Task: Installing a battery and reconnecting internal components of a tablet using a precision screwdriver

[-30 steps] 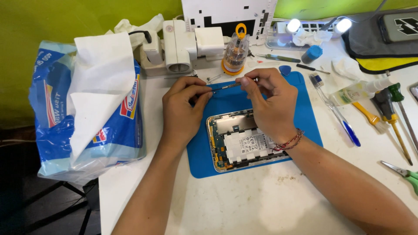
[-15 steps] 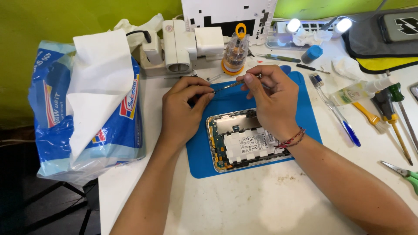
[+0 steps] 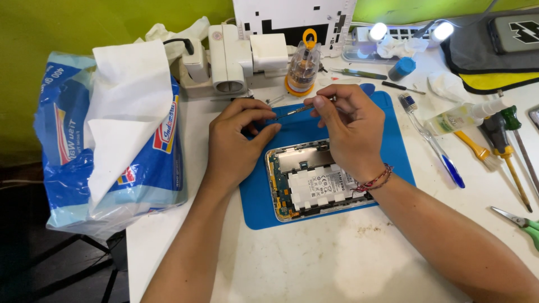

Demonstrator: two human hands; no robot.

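An opened tablet (image 3: 314,182), back cover off with battery and circuit board showing, lies on a blue work mat (image 3: 264,196). Above it, my right hand (image 3: 351,132) grips a thin metal tool (image 3: 295,111), probably tweezers, by its rear end. My left hand (image 3: 238,134) rests on the mat with thumb and forefinger pinched at the tool's tip. Whether a small part sits between the fingers is hidden.
A blue tissue pack (image 3: 106,134) sits at the table's left edge. Behind the mat stand white power adapters (image 3: 233,56) and a small bottle with an orange ring (image 3: 303,67). To the right lie a toothbrush (image 3: 432,140), screwdrivers (image 3: 508,151), a brush and green-handled scissors (image 3: 522,224).
Both hands stay at the tool above the tablet; my left fingers have shifted slightly along its tip.
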